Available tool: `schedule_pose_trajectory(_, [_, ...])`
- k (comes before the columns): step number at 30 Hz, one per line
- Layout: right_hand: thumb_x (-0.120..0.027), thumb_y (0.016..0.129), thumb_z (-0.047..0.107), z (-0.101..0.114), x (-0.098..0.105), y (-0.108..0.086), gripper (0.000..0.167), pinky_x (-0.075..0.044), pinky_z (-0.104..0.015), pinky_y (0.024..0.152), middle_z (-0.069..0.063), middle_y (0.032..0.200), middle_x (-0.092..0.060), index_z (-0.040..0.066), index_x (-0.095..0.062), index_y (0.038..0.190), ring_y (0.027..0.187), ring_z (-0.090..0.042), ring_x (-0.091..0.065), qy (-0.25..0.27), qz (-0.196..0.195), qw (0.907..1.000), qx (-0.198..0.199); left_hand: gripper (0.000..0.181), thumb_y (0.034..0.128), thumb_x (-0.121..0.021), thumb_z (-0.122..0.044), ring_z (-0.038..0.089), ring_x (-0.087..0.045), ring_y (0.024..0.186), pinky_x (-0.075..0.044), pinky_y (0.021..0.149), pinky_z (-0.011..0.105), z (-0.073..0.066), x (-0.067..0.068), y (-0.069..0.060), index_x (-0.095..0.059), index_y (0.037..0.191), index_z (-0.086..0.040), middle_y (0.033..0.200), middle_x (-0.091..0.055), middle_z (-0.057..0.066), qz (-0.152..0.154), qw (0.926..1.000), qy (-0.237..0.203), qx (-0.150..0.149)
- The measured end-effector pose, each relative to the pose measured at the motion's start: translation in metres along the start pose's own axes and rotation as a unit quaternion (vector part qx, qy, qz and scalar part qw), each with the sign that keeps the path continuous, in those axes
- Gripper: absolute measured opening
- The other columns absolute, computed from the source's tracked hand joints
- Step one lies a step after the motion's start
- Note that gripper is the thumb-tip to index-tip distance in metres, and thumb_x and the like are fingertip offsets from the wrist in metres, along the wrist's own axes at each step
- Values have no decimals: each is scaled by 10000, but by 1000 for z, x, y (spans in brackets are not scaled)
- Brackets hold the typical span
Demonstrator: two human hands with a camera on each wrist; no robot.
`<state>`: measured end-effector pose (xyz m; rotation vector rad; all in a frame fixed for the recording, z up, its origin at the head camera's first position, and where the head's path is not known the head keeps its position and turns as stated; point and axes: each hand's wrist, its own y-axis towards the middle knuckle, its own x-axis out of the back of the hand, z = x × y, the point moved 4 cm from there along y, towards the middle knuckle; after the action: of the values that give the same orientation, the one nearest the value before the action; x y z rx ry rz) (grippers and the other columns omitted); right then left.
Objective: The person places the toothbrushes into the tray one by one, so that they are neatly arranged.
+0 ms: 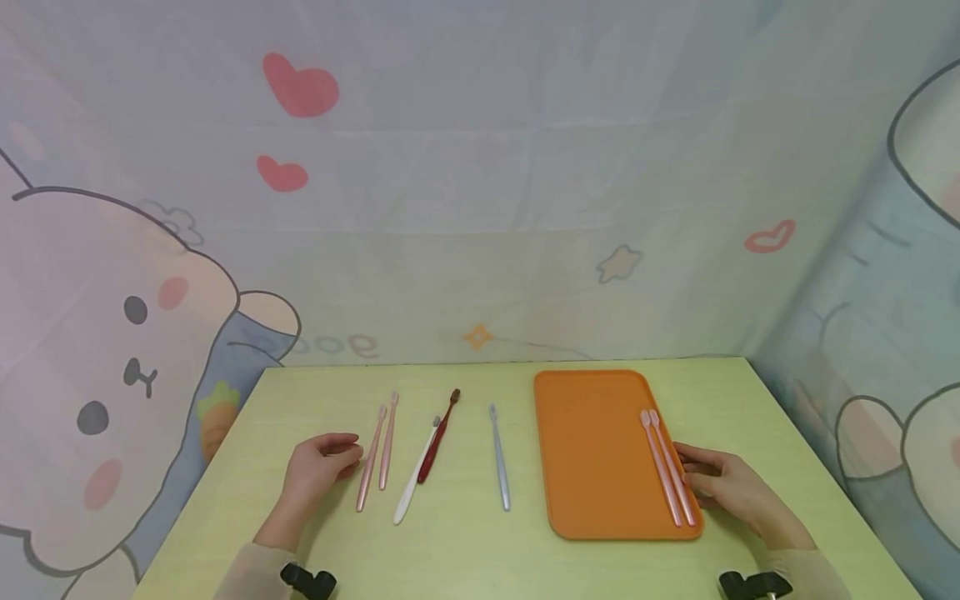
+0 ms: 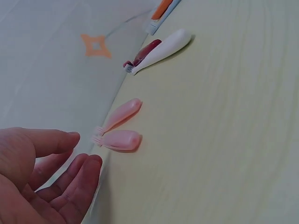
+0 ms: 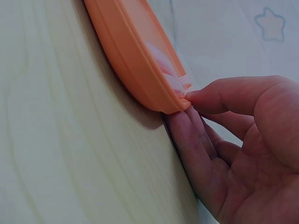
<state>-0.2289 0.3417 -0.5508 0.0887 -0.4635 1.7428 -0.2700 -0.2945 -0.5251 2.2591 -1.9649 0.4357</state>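
My left hand (image 1: 321, 468) is just left of two pink toothbrushes, its fingers loosely bent and holding nothing. In the left wrist view a gap shows between those fingertips and the nearer pink toothbrush (image 2: 122, 140); the other pink toothbrush (image 1: 387, 442) lies beside it. My right hand (image 1: 731, 487) pinches the right rim of an orange tray (image 1: 592, 454), thumb on top and fingers beneath in the right wrist view. Two more pink toothbrushes, one inner (image 1: 662, 468) and one outer (image 1: 672, 468), lie side by side along the tray's right side.
Between the left hand and the tray, a white toothbrush (image 1: 414, 479) touches a dark red toothbrush (image 1: 438, 437). A light blue toothbrush (image 1: 500, 458) lies nearer the tray. All rest on a pale yellow table (image 1: 480, 558) backed by a printed cloth (image 1: 480, 167).
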Motion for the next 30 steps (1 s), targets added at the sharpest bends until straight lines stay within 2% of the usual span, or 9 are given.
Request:
schedule_pose_trajectory(5, [-637, 1072, 116, 0, 0, 1, 661, -641, -389, 863, -278, 1446, -598, -92, -329, 1619, 1147, -165, -674, -7, -14, 10000, -18, 369, 969, -764, -39, 194, -749, 880, -643, 761, 297, 2, -1, 1, -684, 1292, 122, 1074, -765, 151, 123, 9999, -21, -1])
schedule_pose_trajectory(12, [-653, 1057, 109, 0, -1, 2, 666, -638, -372, 853, -269, 1450, -599, -93, -347, 1613, 1123, -132, -666, -59, -97, 9999, -51, 411, 962, -767, -34, 186, -729, 863, -648, 738, 320, 4, -5, 2, -663, 1328, 122, 1076, -748, 159, 212, 9996, -34, 157])
schedule_pose_trajectory(19, [-650, 1060, 114, 1, -1, 1, 661, -639, -381, 848, -267, 1443, -605, -90, -350, 1613, 1133, -159, -673, -114, -115, 9998, -88, 458, 939, -770, 8, 213, -748, 845, -660, 744, 362, -1, -10, 2, -625, 1347, 158, 1070, -734, 196, 365, 9991, -117, 157])
schedule_pose_trajectory(30, [-648, 1064, 112, 1, 0, 0, 663, -637, -375, 836, -279, 1463, -588, -89, -341, 1616, 1115, -127, -671, -89, -76, 9999, -34, 417, 890, -805, 22, 175, -720, 795, -656, 701, 344, -4, -15, 3, -677, 1266, 151, 1022, -710, 166, 306, 9989, 365, 36])
